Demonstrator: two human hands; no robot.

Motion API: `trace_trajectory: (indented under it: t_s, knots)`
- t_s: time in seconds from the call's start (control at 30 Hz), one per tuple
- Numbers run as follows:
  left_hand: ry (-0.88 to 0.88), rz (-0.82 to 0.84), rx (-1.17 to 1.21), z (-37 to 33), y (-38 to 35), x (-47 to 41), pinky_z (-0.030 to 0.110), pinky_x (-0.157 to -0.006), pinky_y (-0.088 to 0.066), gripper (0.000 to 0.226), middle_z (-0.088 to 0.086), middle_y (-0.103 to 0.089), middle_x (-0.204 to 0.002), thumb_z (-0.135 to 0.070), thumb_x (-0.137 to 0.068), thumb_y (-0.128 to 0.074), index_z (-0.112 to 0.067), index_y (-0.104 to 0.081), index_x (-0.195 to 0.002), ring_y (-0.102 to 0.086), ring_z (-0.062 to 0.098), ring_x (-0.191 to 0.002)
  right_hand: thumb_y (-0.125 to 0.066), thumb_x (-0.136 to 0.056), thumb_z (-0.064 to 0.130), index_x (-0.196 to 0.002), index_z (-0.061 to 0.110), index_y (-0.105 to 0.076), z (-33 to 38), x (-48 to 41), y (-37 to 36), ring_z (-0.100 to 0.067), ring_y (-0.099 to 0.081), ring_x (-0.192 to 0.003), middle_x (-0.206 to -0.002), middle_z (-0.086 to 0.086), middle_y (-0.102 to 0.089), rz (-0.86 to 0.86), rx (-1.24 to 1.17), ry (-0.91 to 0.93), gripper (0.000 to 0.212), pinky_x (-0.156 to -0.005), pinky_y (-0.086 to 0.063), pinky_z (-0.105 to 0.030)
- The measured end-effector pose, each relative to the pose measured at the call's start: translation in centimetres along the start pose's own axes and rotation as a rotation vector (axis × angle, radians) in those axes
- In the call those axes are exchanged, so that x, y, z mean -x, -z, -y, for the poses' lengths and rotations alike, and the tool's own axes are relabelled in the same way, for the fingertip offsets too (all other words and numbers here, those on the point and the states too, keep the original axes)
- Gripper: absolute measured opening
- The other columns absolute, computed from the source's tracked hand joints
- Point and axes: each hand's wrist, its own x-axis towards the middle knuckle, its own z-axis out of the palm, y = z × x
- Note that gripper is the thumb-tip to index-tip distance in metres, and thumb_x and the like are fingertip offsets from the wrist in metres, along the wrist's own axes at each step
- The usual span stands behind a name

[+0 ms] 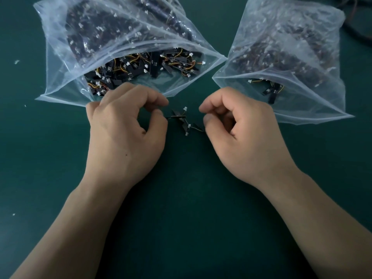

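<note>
Separating tangled cluster of small black sensor strips (182, 120) with thin wires, white plugs; lies frame centre, between hands, on dark green mat (181, 208). Top strip's long axis runs left-right: left hand (124, 133) pinches near end; right hand (241, 133) curled at wire tail, grasp unclear.

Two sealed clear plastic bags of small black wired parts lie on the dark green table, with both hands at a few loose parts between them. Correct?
Not sealed: the head view shows the left clear plastic bag and the right clear plastic bag both gaping open. The rest holds.
</note>
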Motion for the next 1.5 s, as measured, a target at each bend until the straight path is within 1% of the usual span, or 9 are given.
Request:
trace_trajectory:
  t_s: [0.1,0.23,0.43,0.57,0.63,0.97,1.1,1.2,1.5]
  knots:
    - [-0.011,0.053,-0.057,0.2,-0.1,-0.1,0.06,-0.096,-0.049,0.018,-0.017,-0.062,-0.093,-0.026,-0.094,-0.061,-0.026,-0.075,-0.104,-0.063,0.02,-0.092,-0.065,-0.095,0.01,-0.103,0.02,-0.072,-0.4,0.0,0.4,0.002,-0.054,-0.067,-0.074,0.028,-0.05,-0.026,0.088,0.016,0.015,-0.065,-0.037,-0.015]
    - [-0.031,0.09,-0.125,0.2,-0.3,0.0,0.035,-0.098,-0.03,0.011,-0.014,-0.067,-0.092,-0.033,-0.092,-0.064,-0.034,-0.074,-0.094,-0.062,0.017,-0.096,-0.065,-0.096,0.022,-0.108,0.024,-0.071,-0.5,0.2,1.0,0.001,-0.054,-0.071,-0.086,0.02,-0.06,0.023,0.102,0.032,0.014,-0.066,-0.041,-0.023]
    - [-0.069,0.071,-0.044,0.5,-0.3,0.0,0.056,-0.084,-0.053,0.006,-0.017,-0.065,-0.077,-0.028,-0.089,-0.069,-0.029,-0.074,-0.092,-0.061,0.006,-0.075,-0.074,-0.09,0.037,-0.105,0.034,-0.074,-0.3,0.3,0.8,0.004,-0.049,-0.068,-0.091,0.016,-0.061,0.092,0.243,0.05,0.016,-0.061,-0.039,-0.024]
    - [-0.004,0.016,0.043,0.7,-0.4,-0.1,0.014,-0.069,-0.048,0.015,-0.017,-0.066,-0.079,-0.026,-0.091,-0.069,-0.031,-0.07,-0.105,-0.063,0.006,-0.072,-0.07,-0.095,0.023,-0.115,0.031,-0.07,-0.4,0.2,0.9,0.0,-0.054,-0.066,-0.083,0.017,-0.063,0.063,0.147,-0.019,0.021,-0.066,-0.047,-0.028]
    - [0.023,0.023,0.06,0.7,-0.3,-0.2,0.007,-0.063,-0.041,0.03,-0.014,-0.066,-0.082,-0.023,-0.093,-0.068,-0.03,-0.068,-0.122,-0.062,0.007,-0.073,-0.067,-0.097,0.02,-0.118,0.03,-0.069,-0.3,0.1,1.0,-0.003,-0.054,-0.066,-0.08,0.017,-0.062,0.062,0.141,-0.027,0.023,-0.067,-0.05,-0.032]
    - [-0.031,0.111,-0.009,0.9,-0.4,-0.1,0.023,-0.069,-0.048,0.029,-0.013,-0.063,-0.08,-0.025,-0.089,-0.066,-0.032,-0.075,-0.116,-0.059,0.009,-0.073,-0.061,-0.101,0.021,-0.126,0.026,-0.071,-0.1,0.2,0.7,-0.01,-0.059,-0.086,-0.102,0.013,-0.059,0.028,0.201,0.055,0.028,-0.073,-0.053,-0.041]
    - [-0.068,0.108,-0.064,1.0,-0.6,-0.1,0.034,-0.075,-0.051,0.029,-0.014,-0.063,-0.082,-0.025,-0.087,-0.066,-0.029,-0.076,-0.114,-0.055,0.008,-0.074,-0.062,-0.1,0.031,-0.122,0.025,-0.075,0.3,0.4,0.5,-0.021,-0.053,-0.117,-0.125,0.003,-0.06,0.125,0.266,0.207,0.026,-0.104,-0.04,-0.038]
    - [0.004,0.047,-0.045,0.9,-0.5,0.0,0.028,-0.067,-0.051,0.034,-0.016,-0.064,-0.08,-0.025,-0.084,-0.067,-0.035,-0.069,-0.117,-0.058,0.003,-0.071,-0.06,-0.1,0.038,-0.125,0.027,-0.075,0.4,0.5,0.1,-0.019,-0.048,-0.129,-0.131,0.009,-0.059,0.217,0.358,0.222,0.031,-0.109,-0.026,-0.031]
    - [0.099,0.028,0.077,0.5,-0.2,0.0,0.025,-0.06,-0.049,0.021,-0.018,-0.068,-0.084,-0.031,-0.086,-0.06,-0.034,-0.072,-0.103,-0.062,0.011,-0.068,-0.071,-0.094,0.023,-0.085,0.018,-0.075,0.4,0.4,1.2,-0.016,-0.062,-0.106,-0.104,0.005,-0.067,0.134,-0.062,0.223,0.012,-0.097,-0.045,-0.041]
